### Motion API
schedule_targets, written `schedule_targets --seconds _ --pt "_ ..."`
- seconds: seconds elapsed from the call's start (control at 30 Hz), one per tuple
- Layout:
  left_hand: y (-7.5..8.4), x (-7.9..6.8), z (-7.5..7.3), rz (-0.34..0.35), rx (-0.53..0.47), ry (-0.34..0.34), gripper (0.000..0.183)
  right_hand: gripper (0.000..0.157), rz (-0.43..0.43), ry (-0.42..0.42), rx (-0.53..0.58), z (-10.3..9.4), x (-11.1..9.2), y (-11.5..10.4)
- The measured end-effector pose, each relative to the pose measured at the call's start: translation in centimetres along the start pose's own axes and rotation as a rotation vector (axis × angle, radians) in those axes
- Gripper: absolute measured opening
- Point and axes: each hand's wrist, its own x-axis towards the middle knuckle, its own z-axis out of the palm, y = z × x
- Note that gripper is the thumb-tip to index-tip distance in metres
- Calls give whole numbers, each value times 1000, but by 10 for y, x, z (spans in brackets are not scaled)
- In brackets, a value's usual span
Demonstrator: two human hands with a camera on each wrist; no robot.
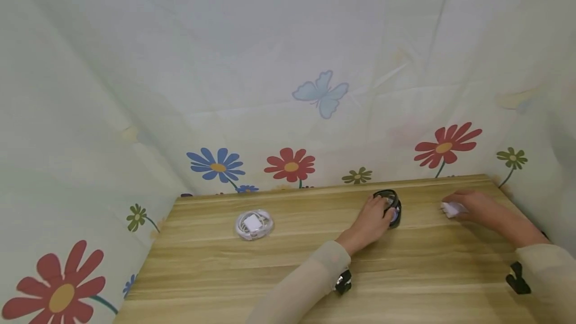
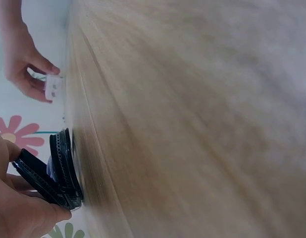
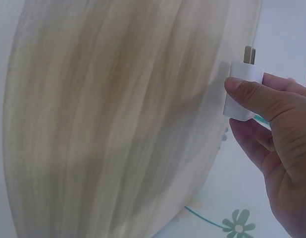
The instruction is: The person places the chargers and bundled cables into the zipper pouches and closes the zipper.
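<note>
My left hand (image 1: 366,224) grips a small round black case (image 1: 395,214) with zipper-like toothed edges at the table's back right. Its two halves stand partly apart, like a clamshell, in the left wrist view, with fingers and thumb on the raised half (image 2: 36,176). Something bluish shows inside, too little to identify. Over the table to the right, my right hand (image 1: 488,211) pinches a white charger plug (image 3: 242,91) between thumb and fingers. Two metal prongs (image 3: 249,54) stick out of it, and two ports show on its opposite end in the left wrist view.
A coiled white cable (image 1: 242,234) lies on the left of the wooden table (image 1: 216,274), with a white square adapter (image 1: 253,222) in its middle. Flower-printed curtain (image 1: 252,134) stands behind the table's back edge and along its sides.
</note>
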Motion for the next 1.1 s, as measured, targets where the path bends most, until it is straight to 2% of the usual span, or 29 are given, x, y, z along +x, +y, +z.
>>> schedule_targets --seconds 0.17,0.43,0.73,1.1 --pt "0 1 -1 1 -2 -1 48 44 -28 7 7 -1 6 -5" --pt "1 0 -1 -10 -3 -6 49 46 -17 -14 8 -3 16 -14" --pt "1 0 -2 -11 -27 -2 49 48 -44 13 42 -5 24 -28" --pt "-1 0 -3 38 0 13 48 47 -166 79 37 -3 36 -39"
